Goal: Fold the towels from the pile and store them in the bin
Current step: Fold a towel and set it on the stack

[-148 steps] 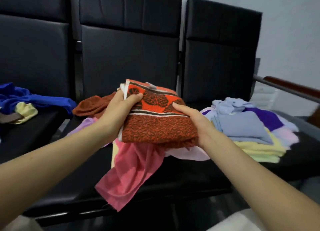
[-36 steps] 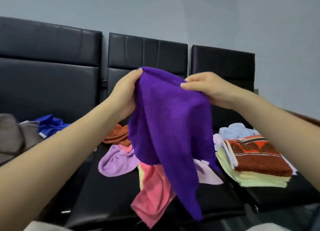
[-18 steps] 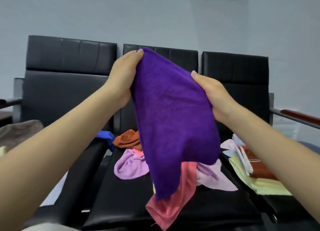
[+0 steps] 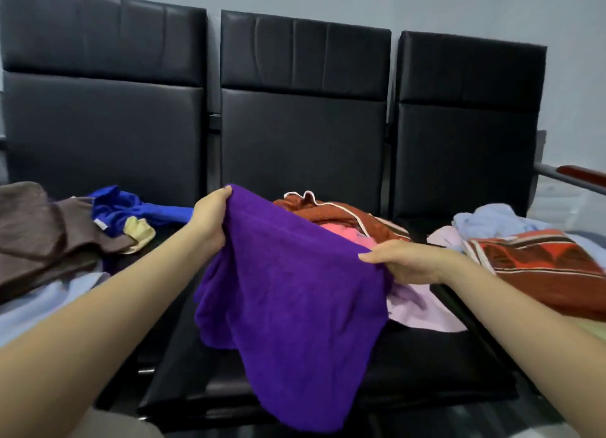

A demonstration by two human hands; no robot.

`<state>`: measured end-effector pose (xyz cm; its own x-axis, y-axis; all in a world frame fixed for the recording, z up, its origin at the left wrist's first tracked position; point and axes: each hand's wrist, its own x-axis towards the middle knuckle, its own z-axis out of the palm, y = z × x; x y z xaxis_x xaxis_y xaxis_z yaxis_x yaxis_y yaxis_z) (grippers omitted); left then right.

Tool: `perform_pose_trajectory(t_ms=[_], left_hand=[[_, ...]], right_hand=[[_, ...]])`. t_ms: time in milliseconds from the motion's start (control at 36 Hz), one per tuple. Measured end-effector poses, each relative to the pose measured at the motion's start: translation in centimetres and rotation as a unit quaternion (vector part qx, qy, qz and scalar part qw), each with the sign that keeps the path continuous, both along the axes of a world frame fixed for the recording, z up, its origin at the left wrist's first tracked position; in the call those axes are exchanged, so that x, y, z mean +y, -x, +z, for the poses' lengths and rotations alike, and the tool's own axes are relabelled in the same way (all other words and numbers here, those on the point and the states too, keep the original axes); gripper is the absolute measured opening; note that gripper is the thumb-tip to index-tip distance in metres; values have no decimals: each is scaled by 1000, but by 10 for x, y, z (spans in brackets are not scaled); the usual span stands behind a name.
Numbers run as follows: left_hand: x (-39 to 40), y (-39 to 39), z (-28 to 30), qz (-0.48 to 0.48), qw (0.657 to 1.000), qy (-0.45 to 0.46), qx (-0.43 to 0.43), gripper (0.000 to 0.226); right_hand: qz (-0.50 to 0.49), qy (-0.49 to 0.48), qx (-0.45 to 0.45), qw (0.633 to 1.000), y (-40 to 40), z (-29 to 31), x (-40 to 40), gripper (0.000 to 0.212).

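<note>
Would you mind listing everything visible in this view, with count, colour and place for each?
purple towel: one, purple, held up over the middle seat, lower edge hanging.
loose pile: several cloths, rust-orange, pink and lilac, on the middle seat behind the purple towel.
patterned towel: one, red-brown with cream stripes, folded on top of the stack on the right seat.
light blue cloth: one, pale blue, behind the patterned towel.
left heap: brown, blue and yellow cloths on the left seat.
chairs: three, black, in a row against the wall.
left hand: grips the towel's upper left edge.
right hand: pinches the towel's right edge.
</note>
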<state>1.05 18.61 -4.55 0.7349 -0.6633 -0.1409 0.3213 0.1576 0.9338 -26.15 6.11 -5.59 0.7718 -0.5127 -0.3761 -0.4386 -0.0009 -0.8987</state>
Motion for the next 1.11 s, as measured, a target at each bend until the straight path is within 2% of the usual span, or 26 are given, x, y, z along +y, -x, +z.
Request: perform_pose_trajectory(t_ms=[56, 111, 167, 194, 278, 333, 361, 444, 500, 556, 639, 694, 750, 861, 944, 1028, 1056, 1111], left_hand=[[-2, -14, -7, -15, 1000, -4, 20, 19], [-4, -27, -13, -50, 999, -4, 19, 39], [-7, -36, -15, -75, 997, -2, 5, 38], [-9, -39, -14, -84, 996, 1, -2, 31], [-18, -42, -11, -80, 997, 23, -10, 20], [-26, -46, -13, -52, 997, 35, -39, 17], [-31, -49, -16, -33, 997, 33, -62, 15], [-44, -59, -41, 1, 984, -27, -176, 19], [-44, -60, -61, -12, 963, -101, -251, 22], [-41, -63, -84, -85, 951, -166, -246, 21], [-38, -71, -104, -121, 945, -221, -208, 30], [-39, -69, -100, -119, 949, -213, -201, 28], [-36, -62, -94, -132, 951, -197, -197, 34], [-23, -55, -89, -152, 939, -215, -222, 67], [-11, -54, -90, -139, 914, -259, -278, 67], [4, -49, -88, -150, 882, -296, -334, 83], [9, -47, -87, -160, 864, -313, -361, 82], [17, -44, -87, -182, 824, -363, -396, 62]], right_hand=[[-28, -23, -26, 999, 3, -15, -7, 22], [-51, -51, -76, 995, 4, -26, -17, 42], [-65, -65, -139, 986, 7, -28, -27, 60], [-77, -66, -174, 979, 7, -23, -28, 54], [-156, -112, -299, 935, 4, -1, -35, 13], [-189, -130, -361, 904, 0, 7, -46, 16], [-196, -129, -369, 900, -3, 9, -50, 17], [-263, -46, -296, 917, -18, -2, -73, 24], [-326, 36, -231, 916, -29, -24, -90, 15], [-346, 121, -139, 920, -35, -52, -108, 7], [-351, 254, -23, 901, -34, -79, -126, 23], [-379, 313, -7, 871, -30, -80, -127, 28], [-387, 361, -25, 848, -26, -76, -121, 23], [-344, 438, -120, 822, -26, -61, -85, 7], [-241, 429, -169, 854, -33, -50, -39, 6], [-101, 411, -149, 894, -36, -54, 9, 12], [-64, 395, -136, 906, -34, -58, 24, 16], [7, 381, -107, 918, -28, -65, 48, 23]])
